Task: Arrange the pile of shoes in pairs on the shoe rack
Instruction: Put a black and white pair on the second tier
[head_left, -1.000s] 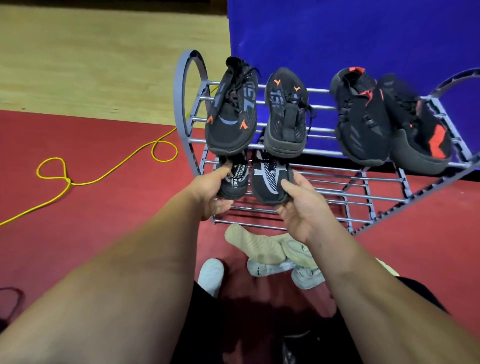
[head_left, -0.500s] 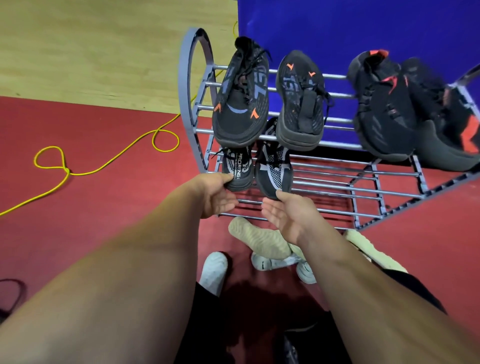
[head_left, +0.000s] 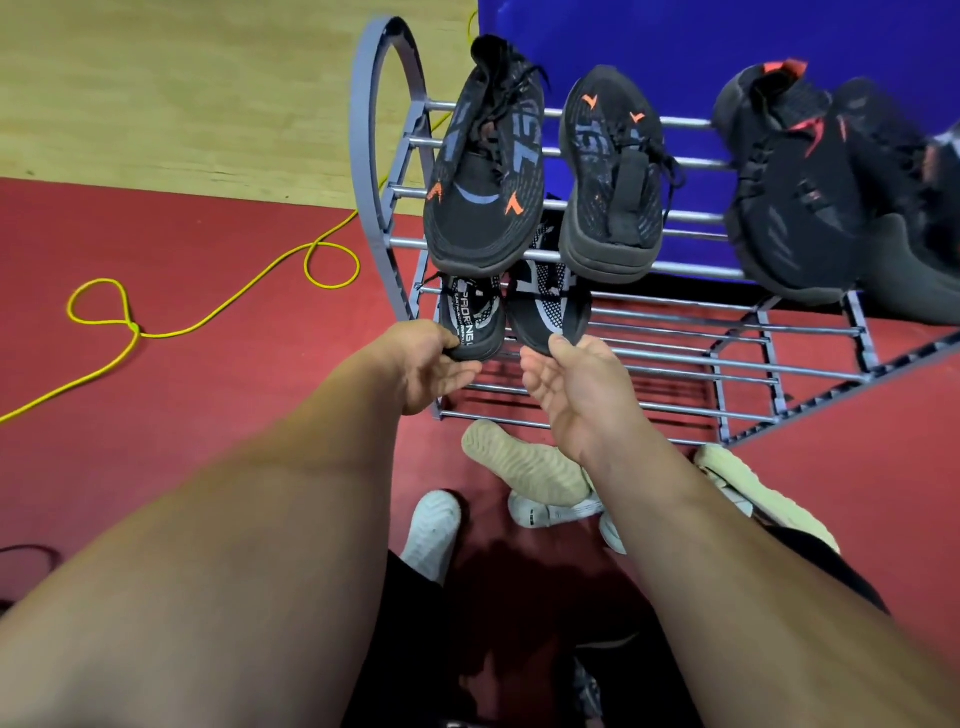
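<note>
A grey metal shoe rack (head_left: 375, 130) stands on the red floor. Its top tier carries a black pair with orange marks (head_left: 483, 182) and a black pair with red marks (head_left: 789, 197). At the left of the lower tier sits a black-and-white pair, left shoe (head_left: 475, 325) and right shoe (head_left: 550, 306). My left hand (head_left: 428, 366) touches the left shoe's toe with its thumb, fingers loose beneath. My right hand (head_left: 569, 384) lies palm up, thumb at the right shoe's toe. Loose pale shoes lie on the floor in front: a beige one sole-up (head_left: 524, 462), a white one (head_left: 431, 525), a cream one (head_left: 727, 473).
The lower tier's bars (head_left: 727, 366) to the right of the black-and-white pair are bare. A yellow cable (head_left: 218, 312) loops over the red floor at the left. A blue wall panel (head_left: 727, 41) stands behind the rack. My legs, in black shorts, fill the bottom of the view.
Both hands let go of the black-and-white shoes, which now rest on the lower tier, and have drawn back slightly to the toes. The view has shifted closer and downward.
</note>
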